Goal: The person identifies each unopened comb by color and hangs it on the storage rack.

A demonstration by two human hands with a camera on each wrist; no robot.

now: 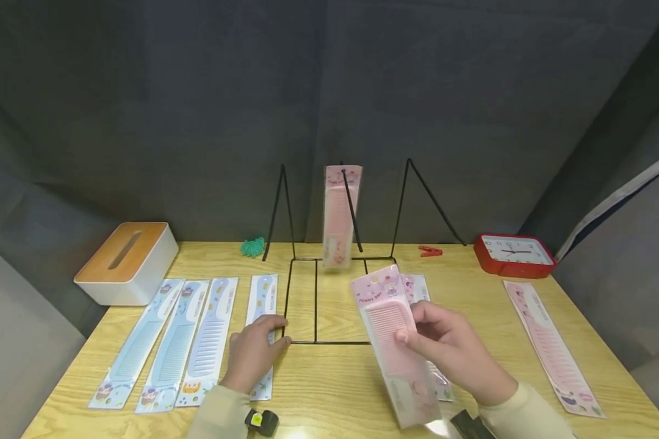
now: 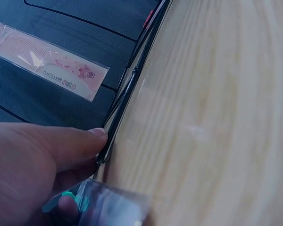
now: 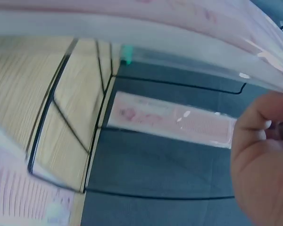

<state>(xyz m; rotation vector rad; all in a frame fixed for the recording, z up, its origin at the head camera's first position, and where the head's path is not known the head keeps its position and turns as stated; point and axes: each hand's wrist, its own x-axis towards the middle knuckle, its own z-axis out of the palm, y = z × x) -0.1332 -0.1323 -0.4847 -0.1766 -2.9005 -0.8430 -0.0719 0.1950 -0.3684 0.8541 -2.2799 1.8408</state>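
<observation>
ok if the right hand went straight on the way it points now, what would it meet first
Beyond the pink comb pack it holds, the right hand would probably meet the black wire rack first; height is hard to judge, so it might pass above its base.

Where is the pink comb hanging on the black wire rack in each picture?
Head: the hanging pink comb is near the centre, upright in its packet.
Left wrist: the hanging pink comb is at upper left, slanting, above the left hand.
Right wrist: the hanging pink comb is near the middle, almost sideways, left of the right hand.
Shared landmark: the black wire rack.
</observation>
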